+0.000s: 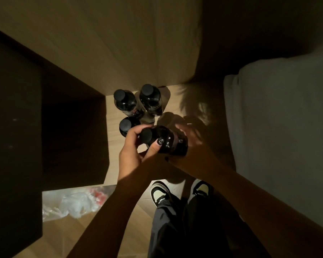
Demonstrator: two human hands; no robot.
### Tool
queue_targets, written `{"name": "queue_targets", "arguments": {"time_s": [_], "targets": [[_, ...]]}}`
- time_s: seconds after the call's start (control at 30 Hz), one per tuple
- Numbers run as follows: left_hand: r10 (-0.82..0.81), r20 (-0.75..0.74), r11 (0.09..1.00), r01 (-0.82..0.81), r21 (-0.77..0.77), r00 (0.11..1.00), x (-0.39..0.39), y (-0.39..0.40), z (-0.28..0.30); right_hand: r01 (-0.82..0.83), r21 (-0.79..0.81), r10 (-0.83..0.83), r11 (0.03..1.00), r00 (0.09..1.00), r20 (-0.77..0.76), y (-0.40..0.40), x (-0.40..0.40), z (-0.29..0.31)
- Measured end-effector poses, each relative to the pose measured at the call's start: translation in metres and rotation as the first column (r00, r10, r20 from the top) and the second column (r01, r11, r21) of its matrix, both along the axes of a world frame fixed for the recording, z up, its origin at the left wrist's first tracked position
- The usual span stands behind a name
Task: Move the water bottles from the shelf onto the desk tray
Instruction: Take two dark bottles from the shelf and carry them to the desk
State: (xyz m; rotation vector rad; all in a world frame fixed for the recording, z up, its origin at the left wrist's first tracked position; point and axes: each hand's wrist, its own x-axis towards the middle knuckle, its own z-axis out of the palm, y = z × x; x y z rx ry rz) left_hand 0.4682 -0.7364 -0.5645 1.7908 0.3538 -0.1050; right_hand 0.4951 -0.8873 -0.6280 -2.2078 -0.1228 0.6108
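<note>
A dark water bottle with a black cap [163,139] is tilted toward me, held between both hands. My left hand [136,146] wraps its neck and shoulder, thumb on top. My right hand [189,138] grips its lower body from the right. Three more dark capped bottles stand upright on the pale wooden surface [114,127] behind it: one at the back left [124,102], one at the back right [151,99], and one [128,125] just left of my left hand. The scene is dim and no tray can be made out.
A dark block [45,127] borders the wooden surface on the left. A grey cushion or mattress [280,127] fills the right side. Crumpled plastic bags [75,202] lie on the floor at lower left. My shoes [179,192] stand on the wooden floor below.
</note>
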Motion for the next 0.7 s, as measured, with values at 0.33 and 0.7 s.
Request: {"name": "queue_targets", "arguments": {"time_s": [0.33, 0.7], "targets": [[0.178, 0.122, 0.984, -0.172, -0.052, 0.976, 0.003, 0.018, 0.002, 0.071, 0.233, -0.055, 0.97, 0.996, -0.076, 0.007, 0.005, 0.004], [0.336, -0.175, 0.941, -0.324, 0.094, 0.925, 0.017, 0.032, -0.088, 0.468, 0.266, -0.303, 0.843, 0.821, -0.483, 0.005, 0.005, 0.009]]}}
